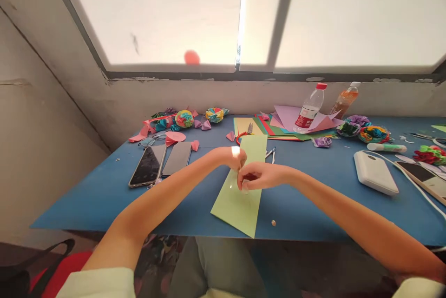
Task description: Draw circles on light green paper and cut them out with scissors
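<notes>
A long sheet of light green paper (240, 214) lies aslant on the blue table, its near corner close to the front edge. My left hand (237, 157) is over the paper's middle with its fingers curled in. Just beside it, my right hand (256, 177) is bent in a pinch low over the sheet. Whatever the fingertips hold is too small or hidden to make out. Red-handled scissors (241, 137) lie by the paper's far end, partly covered. To its right is a slim blue and white tool (271, 153), half hidden.
Phones (148, 165) and eyeglasses (147, 142) lie left. Behind are coloured sheets (278, 131), paper flowers (184, 119), a red-capped bottle (309, 108) and an orange-drink bottle (344, 99). At right are a white power bank (375, 172), its cable (418, 186) and a glue stick (386, 148).
</notes>
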`<state>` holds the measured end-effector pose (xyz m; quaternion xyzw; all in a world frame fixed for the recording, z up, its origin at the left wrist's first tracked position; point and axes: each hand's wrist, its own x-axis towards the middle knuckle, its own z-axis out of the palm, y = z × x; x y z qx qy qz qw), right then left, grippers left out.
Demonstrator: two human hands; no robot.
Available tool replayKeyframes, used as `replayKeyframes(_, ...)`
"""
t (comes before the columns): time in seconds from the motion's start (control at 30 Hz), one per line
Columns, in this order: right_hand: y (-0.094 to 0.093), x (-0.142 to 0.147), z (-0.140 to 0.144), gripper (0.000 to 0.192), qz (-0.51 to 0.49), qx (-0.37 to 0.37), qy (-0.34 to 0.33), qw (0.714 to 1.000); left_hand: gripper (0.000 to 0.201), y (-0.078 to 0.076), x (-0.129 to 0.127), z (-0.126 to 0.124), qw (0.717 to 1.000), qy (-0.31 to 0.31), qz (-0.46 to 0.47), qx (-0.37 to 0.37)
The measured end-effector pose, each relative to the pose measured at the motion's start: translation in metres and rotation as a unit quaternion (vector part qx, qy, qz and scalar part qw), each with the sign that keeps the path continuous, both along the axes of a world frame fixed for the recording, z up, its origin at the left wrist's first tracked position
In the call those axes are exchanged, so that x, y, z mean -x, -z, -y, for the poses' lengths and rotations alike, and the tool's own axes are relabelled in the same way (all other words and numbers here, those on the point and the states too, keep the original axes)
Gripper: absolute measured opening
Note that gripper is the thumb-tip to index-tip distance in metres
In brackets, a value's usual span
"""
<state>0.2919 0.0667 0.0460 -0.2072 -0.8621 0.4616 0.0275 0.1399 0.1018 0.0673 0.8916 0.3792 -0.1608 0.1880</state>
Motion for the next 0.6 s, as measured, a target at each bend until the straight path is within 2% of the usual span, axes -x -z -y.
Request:
replayKeyframes(0.03, 0.007, 0.004, -0.006, 0.012, -0.002, 0.021, -0.012, 1.0, 0.027, 0.001, -0.003, -0.006, 1.0, 0.012, 0.001, 0.019)
replayKeyframes(0.1, 0.021, 0.009, -0.012, 0.012, -0.039, 0.047, 0.034, 0.998, 0.022, 0.003, -0.004, -0.015, 0.999, 0.025, 0.0, 0.042)
replayKeyframes(0.2, 0.034, 0.007, -0.008, 0.011, -0.08, 0.035, 0.082, 0.993, 0.027, 0.007, 0.004, -0.022, 0.996, 0.037, 0.004, 0.076)
replayKeyframes(0.33, 0.036, 0.0, 0.001, 0.008, -0.092, -0.05, 0.103, 0.989, 0.045, 0.012, 0.012, -0.022, 0.994, 0.055, -0.003, 0.099)
replayKeyframes(0.4, 0.038, -0.002, 0.0, 0.008, -0.094, -0.077, 0.103, 0.987, 0.051, 0.015, 0.01, -0.018, 0.995, 0.043, -0.014, 0.088)
replayKeyframes(0.5, 0.041, -0.004, -0.005, 0.013, -0.086, -0.085, 0.081, 0.989, 0.056, 0.019, 0.005, -0.013, 0.998, 0.027, -0.029, 0.051)
replayKeyframes(0.6, 0.038, -0.008, -0.008, 0.016, -0.062, -0.064, 0.06, 0.994, 0.055, 0.02, 0.002, -0.01, 0.998, 0.031, -0.037, 0.046)
